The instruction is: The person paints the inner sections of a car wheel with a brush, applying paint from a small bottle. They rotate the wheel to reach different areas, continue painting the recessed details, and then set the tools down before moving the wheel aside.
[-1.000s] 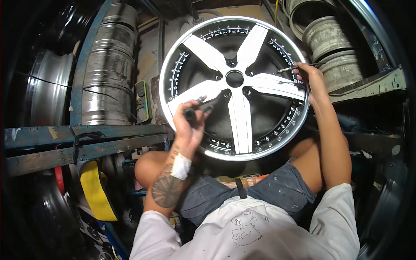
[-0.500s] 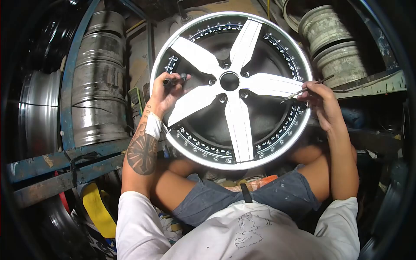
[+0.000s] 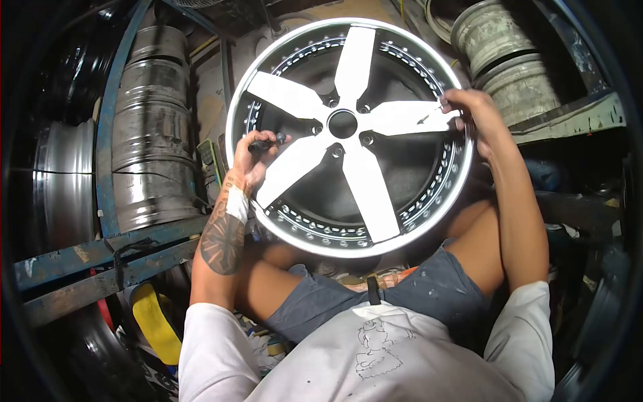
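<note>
A large wheel rim point(image 3: 289, 97) with white spokes faces up in front of me, its edge ringed with small bolts. At its left side my left hand point(image 3: 251, 161) is closed around a small black cylindrical object point(image 3: 260, 145), whose exact kind I cannot tell. My right hand point(image 3: 474, 110) is over the right edge of the rim, fingers pinched on a thin brush point(image 3: 423, 120). The brush's fine tip points inward over the right-hand spoke; most of its handle is hidden by the fingers.
Metal wheel barrels point(image 3: 153, 127) are stacked on the left behind a blue metal frame point(image 3: 107, 154). More dull barrels point(image 3: 499, 40) stand at the upper right, above a ledge point(image 3: 569, 117). A yellow-faced pad point(image 3: 154, 321) hangs at the lower left.
The wheel rim has turned counterclockwise and shifted slightly left. My right hand has moved up and left with the brush; my left hand has dropped slightly, still gripping the black object.
</note>
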{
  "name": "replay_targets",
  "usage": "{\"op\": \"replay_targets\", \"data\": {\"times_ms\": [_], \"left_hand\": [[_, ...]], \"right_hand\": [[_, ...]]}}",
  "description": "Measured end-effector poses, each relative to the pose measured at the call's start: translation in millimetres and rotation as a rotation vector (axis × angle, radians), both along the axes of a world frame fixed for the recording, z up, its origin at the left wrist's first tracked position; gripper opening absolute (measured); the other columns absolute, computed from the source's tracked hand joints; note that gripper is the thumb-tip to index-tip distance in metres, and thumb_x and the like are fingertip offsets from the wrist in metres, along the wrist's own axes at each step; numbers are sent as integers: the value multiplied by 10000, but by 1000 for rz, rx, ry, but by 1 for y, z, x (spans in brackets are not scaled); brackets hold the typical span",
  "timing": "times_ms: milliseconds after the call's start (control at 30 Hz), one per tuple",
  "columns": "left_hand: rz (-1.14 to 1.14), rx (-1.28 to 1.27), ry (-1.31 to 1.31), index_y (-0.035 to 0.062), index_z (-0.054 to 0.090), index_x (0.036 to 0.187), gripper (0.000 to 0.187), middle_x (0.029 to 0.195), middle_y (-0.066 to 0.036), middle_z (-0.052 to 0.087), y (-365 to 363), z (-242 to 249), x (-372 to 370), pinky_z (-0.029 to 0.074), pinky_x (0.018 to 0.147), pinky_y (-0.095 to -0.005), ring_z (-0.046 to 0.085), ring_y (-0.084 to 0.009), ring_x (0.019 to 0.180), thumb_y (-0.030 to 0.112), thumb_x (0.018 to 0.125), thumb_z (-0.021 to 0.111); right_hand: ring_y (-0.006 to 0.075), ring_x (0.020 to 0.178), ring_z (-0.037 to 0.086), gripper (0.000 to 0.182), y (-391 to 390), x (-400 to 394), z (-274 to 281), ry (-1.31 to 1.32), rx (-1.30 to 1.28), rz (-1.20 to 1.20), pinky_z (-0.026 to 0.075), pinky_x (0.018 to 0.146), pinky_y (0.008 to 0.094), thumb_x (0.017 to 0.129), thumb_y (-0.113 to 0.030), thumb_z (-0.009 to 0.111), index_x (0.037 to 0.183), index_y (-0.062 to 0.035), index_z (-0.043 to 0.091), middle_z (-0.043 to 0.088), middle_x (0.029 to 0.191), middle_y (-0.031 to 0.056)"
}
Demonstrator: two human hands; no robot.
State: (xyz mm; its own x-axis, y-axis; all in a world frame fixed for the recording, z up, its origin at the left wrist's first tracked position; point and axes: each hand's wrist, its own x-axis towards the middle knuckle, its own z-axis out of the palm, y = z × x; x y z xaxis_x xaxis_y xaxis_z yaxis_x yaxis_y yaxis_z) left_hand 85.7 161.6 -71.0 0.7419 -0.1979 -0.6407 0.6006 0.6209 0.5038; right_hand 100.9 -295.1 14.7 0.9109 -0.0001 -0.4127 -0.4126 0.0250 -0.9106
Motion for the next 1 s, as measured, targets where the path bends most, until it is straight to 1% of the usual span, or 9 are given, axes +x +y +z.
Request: {"op": "replay_targets", "data": {"times_ms": [133,200,333,400,633,867,900,933,1000], "left_hand": [[129,113,-86,10,608,816,118,1160,-289,619,-21,-13,-37,459,557,-228,618,-250,857,118,782,574],[178,-7,-80,-6,616,842,166,1171,-295,616,-25,-17,-52,371,525,-217,384,-137,554,144,793,564],[303,108,-86,37,612,819,140,1122,-229,669,-45,9,-60,495,728,-311,396,-129,574,157,813,539],[428,89,-117,12,584,878,170,1123,-241,643,-44,13,-54,522,948,-500,487,-152,511,165,852,515],[431,164,-259,-13,604,897,181,1091,-254,638,-59,69,-69,475,1027,-471,511,-136,561,139,867,511],[408,80,-274,-34,587,927,168,1149,-265,616,-111,86,-59,485,1019,-409,469,-118,554,103,902,493],[343,84,-258,-40,584,932,167,1129,-256,626,-112,86,-65,497,995,-386,538,-144,632,93,909,487],[270,172,-268,-4,639,920,192,1086,-193,679,-113,85,-72,515,860,-303,648,-220,929,136,900,509],[192,100,-259,-9,656,908,198,1048,-184,695,-124,72,-87,487,895,-301,650,-227,951,131,894,517]], "right_hand": [[96,564,512,236,-3,59,-17,-151,-95,-22,414,540,229,801,-244,673,824,-10,693,681,752,44],[102,542,495,236,5,77,-23,-194,-100,-76,424,545,246,793,-243,679,847,-14,691,687,752,55],[117,638,548,246,5,83,-30,-204,71,-124,447,609,241,808,-229,679,910,-7,703,686,808,69],[122,702,580,245,2,78,-28,-240,108,-152,464,652,243,823,-226,676,922,-4,704,682,828,71],[116,848,631,263,44,36,-2,-578,-109,46,474,789,252,912,-186,612,1067,-5,724,710,931,58],[94,739,614,301,93,-29,-17,-172,157,110,553,641,250,946,-237,589,1102,-4,700,670,893,75],[96,733,616,298,96,-30,-23,-151,181,123,553,630,249,946,-228,583,1104,-3,697,669,894,80],[99,728,617,294,99,-30,-29,-130,206,136,553,620,248,945,-219,578,1106,-1,694,669,895,85],[107,719,625,267,105,-27,-37,-78,183,138,558,575,253,946,-180,558,1103,7,667,651,871,89]]}}
